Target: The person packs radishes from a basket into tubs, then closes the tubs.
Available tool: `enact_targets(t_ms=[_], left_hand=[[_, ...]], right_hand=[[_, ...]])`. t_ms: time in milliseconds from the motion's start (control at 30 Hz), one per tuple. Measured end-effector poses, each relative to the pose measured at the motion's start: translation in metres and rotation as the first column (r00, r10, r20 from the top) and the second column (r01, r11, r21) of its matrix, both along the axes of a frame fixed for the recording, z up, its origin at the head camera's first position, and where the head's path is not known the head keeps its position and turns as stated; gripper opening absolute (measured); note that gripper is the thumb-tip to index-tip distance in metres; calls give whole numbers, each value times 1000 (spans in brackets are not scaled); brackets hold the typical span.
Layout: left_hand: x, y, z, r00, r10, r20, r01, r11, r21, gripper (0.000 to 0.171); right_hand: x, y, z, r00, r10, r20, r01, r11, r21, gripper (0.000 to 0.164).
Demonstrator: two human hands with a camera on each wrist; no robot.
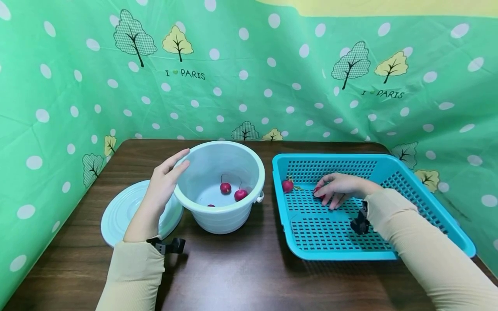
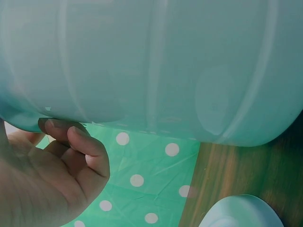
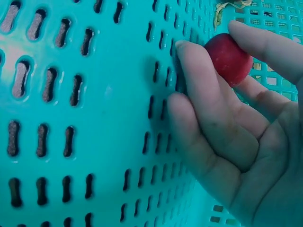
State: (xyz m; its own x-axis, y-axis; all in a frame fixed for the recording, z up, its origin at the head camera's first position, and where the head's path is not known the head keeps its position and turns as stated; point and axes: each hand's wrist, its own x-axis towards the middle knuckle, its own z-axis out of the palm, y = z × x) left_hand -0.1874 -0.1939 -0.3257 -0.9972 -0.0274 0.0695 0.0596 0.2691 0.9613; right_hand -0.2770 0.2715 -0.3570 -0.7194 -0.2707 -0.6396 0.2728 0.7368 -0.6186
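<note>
My left hand (image 1: 163, 179) holds the left rim of a pale blue bucket (image 1: 221, 220); in the left wrist view its fingers (image 2: 92, 151) curl against the bucket's outside. Several small red radishes lie inside, including one radish (image 1: 241, 195) with a thin root. Over the turquoise basket (image 1: 383, 255), my right hand (image 1: 340, 188) pinches a round red radish (image 3: 230, 59) between thumb and fingers, low near the basket's floor. Another radish (image 1: 288, 186), with a withered yellowish stem, lies by the basket's left wall.
A round pale blue lid (image 1: 124, 211) lies flat on the dark wooden table (image 1: 241, 276), left of the bucket and partly behind my left forearm. Green dotted cloth (image 1: 249, 65) hangs behind and at both sides of the table.
</note>
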Motion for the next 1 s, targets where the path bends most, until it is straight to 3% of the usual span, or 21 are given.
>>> enact_targets(t_ms=[267,700,867,1000], left_hand=[[-1,0,-1,1000,-4,-2,4,1000,1,52],[0,0,-3,1000,8,18,-8,1000,4,51],[0,-1,-1,1000,13,6,-13,1000,2,51],[0,-1,0,1000,11,9,-11,1000,-3,51]], right_hand=[[0,1,4,998,44,33,-45,999,10,48],[3,0,22,995,92,27,-88,988,-130,49],[4,0,30,988,155,23,-148,970,-194,44],[6,1,35,975,220,13,-207,938,-277,38]])
